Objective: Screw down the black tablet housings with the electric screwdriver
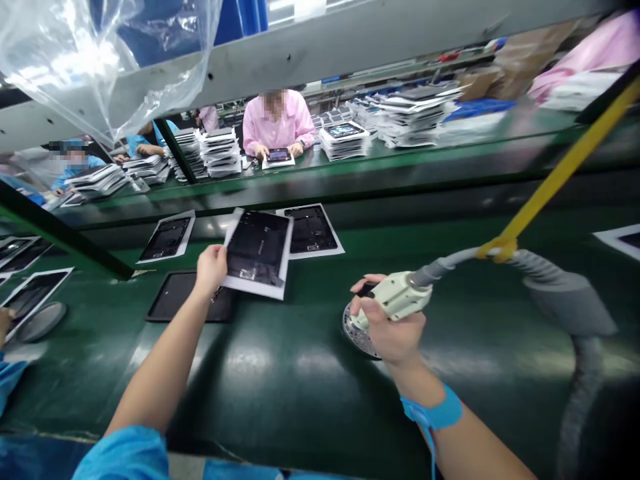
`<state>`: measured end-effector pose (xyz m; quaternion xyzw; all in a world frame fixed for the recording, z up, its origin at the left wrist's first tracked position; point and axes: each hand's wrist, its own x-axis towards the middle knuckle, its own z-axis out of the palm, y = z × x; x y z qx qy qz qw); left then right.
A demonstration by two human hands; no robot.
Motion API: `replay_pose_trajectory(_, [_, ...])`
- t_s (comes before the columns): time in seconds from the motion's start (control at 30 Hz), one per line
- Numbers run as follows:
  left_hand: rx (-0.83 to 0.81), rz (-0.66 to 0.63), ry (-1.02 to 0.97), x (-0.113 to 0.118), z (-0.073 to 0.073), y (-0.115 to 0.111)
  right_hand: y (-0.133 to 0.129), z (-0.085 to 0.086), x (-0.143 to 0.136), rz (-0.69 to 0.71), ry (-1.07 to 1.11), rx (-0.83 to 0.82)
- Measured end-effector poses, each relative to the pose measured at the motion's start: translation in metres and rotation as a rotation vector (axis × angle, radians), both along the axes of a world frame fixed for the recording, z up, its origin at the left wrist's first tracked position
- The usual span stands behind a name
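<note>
My left hand [212,268] pinches the left edge of a black panel on a white sheet [260,248], raised and tilted over the green bench [290,380]. Partly under it lies a black tray [173,297]. Another dark panel on white paper [313,230] rests just behind. My right hand [393,327] is wrapped round the pale handle of a tool [403,295] with a round perforated disc [363,337] at its lower end. A grey hose [450,261] runs from the handle to the right, and a blue band circles my right wrist.
A yellow strap [570,163] holds up the hose. More panels on paper [167,237] lie left, beside a slanted green post [65,230]. A grey beam [310,50] crosses overhead. Stacks [220,152] and a person in pink [277,123] are across the bench.
</note>
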<state>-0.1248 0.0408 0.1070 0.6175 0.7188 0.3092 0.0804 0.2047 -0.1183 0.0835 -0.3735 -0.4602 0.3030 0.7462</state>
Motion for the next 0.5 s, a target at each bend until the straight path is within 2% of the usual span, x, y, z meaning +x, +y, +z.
replay_pose_trajectory(0.1, [-0.028, 0.137, 0.055, -0.015, 0.009, 0.044, 0.002, -0.002, 0.001, 0.003, -0.028, -0.005])
replay_pose_trajectory(0.2, [-0.053, 0.147, 0.108, -0.013, 0.012, 0.068, 0.003, -0.006, 0.003, -0.012, -0.053, -0.018])
replay_pose_trajectory(0.23, [-0.056, 0.108, 0.136, -0.006, 0.012, 0.072, 0.003, -0.007, 0.004, -0.019, -0.064, -0.027])
replay_pose_trajectory(0.33, [-0.062, -0.163, 0.259, 0.031, 0.003, 0.074, 0.003, -0.01, 0.006, -0.038, -0.084, -0.052])
replay_pose_trajectory(0.4, [-0.066, -0.394, 0.365, 0.067, -0.007, 0.07, 0.003, -0.012, 0.006, -0.045, -0.08, -0.056])
replay_pose_trajectory(0.5, [-0.093, -0.669, 0.524, 0.121, -0.022, 0.063, 0.004, -0.011, 0.007, -0.054, -0.08, -0.053])
